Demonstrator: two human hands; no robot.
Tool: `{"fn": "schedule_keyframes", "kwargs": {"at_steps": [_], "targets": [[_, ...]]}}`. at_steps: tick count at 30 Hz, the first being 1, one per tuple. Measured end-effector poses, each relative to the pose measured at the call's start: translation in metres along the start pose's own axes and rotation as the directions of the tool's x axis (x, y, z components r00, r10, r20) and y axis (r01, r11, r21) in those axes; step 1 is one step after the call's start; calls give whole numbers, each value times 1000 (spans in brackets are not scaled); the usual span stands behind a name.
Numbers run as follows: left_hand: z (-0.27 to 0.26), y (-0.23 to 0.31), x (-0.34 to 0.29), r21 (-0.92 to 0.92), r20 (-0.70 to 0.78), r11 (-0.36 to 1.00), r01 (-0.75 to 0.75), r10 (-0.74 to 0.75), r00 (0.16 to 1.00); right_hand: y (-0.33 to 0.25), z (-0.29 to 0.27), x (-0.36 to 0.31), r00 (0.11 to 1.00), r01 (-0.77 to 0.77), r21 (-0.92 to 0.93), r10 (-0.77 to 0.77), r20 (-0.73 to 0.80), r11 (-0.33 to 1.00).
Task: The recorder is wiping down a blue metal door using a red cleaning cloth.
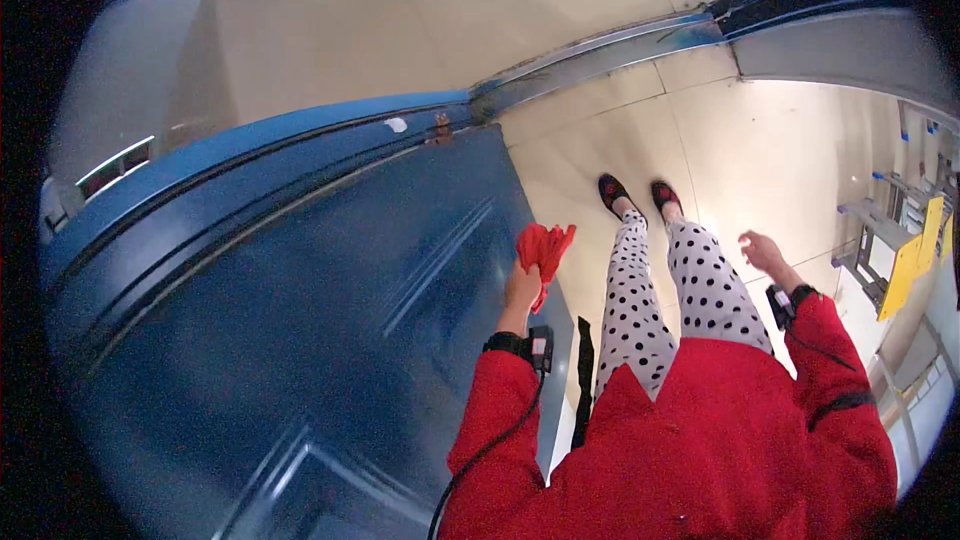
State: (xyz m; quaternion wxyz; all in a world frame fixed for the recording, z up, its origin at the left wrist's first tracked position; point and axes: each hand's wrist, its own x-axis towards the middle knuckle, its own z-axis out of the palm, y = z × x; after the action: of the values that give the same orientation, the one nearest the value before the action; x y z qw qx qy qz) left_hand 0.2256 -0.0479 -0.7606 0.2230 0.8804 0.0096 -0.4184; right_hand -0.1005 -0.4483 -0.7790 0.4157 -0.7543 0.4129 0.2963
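My left hand (519, 292) is closed round a crumpled red cloth (541, 250), which bunches out beyond the fingers. That hand is in front of the open blue panelled door (380, 270); whether the cloth touches the door I cannot tell. My right hand (766, 254) hangs beside my right leg. Its fingers are loosely curled and a little apart, with nothing seen in them. Both wrists carry black straps with small dark devices.
A door frame and threshold (600, 58) cross the pale tiled floor (740, 150) ahead of my feet. To the right stands a metal frame with a yellow panel (910, 260). Beyond the door's top-left edge is a pale surface (320, 20).
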Motion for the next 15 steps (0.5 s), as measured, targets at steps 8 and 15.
{"fn": "schedule_keyframes", "kwargs": {"at_steps": [8,15], "targets": [[3,16,84,-517,-233,815,262,-429,873,56,24,-2,970,-117,-62,128,208,991],[-2,17,108,-123,-85,940,320,-331,940,6,-11,24,883,-416,49,391,260,908]]}}
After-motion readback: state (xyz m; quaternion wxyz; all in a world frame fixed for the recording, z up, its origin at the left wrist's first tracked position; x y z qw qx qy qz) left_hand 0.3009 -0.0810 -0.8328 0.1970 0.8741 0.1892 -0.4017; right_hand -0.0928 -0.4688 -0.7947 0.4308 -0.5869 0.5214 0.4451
